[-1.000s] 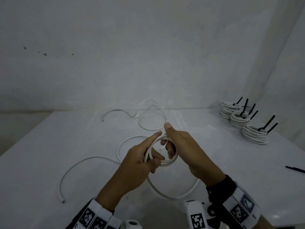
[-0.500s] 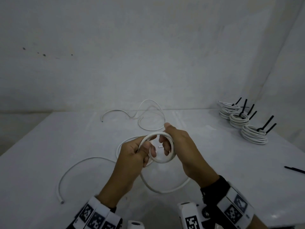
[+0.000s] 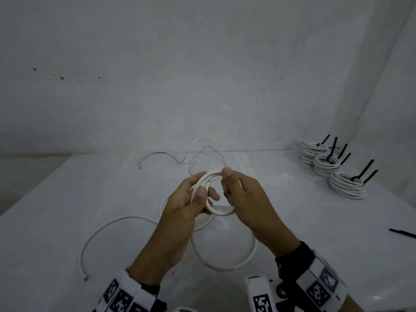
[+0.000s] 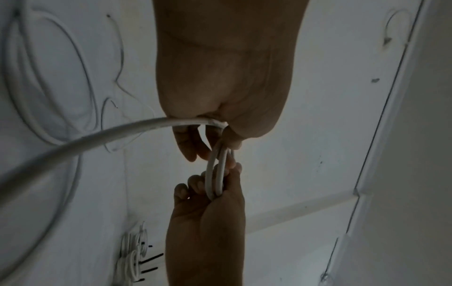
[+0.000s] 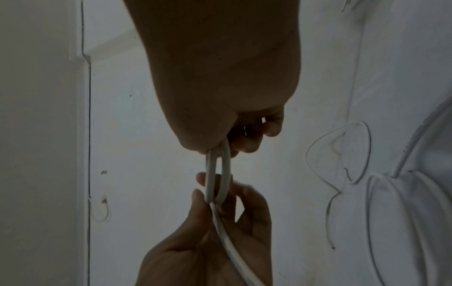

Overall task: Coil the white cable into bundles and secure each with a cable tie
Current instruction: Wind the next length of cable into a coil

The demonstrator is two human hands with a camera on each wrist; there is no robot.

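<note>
Both hands hold a small coil (image 3: 219, 194) of white cable (image 3: 222, 264) in the air above the white table (image 3: 67, 221), a little in front of the person. The left hand (image 3: 186, 206) grips the coil's left side, thumb lying over the turns and fingers curled behind them; the right hand (image 3: 245, 199) pinches the right side between its raised thumb and curled fingers. In the left wrist view two turns of the coil run side by side between the hands, and the right hand (image 4: 208, 205) closes round their far end. From the left hand the loose cable drops in a wide loop to the table below the wrists, then runs on to the left in a long arc to a free end (image 3: 85, 278) near the front edge. A second, thinner-looking length of cable (image 3: 180, 157) lies in loose curves farther back, though it is hard to tell whether it joins the first. Three finished coils (image 3: 326, 167) with black ties sticking up stand in a row at the table's far right corner, well apart from the hands. One loose black tie (image 3: 403, 233) lies on the table at the right edge.
</note>
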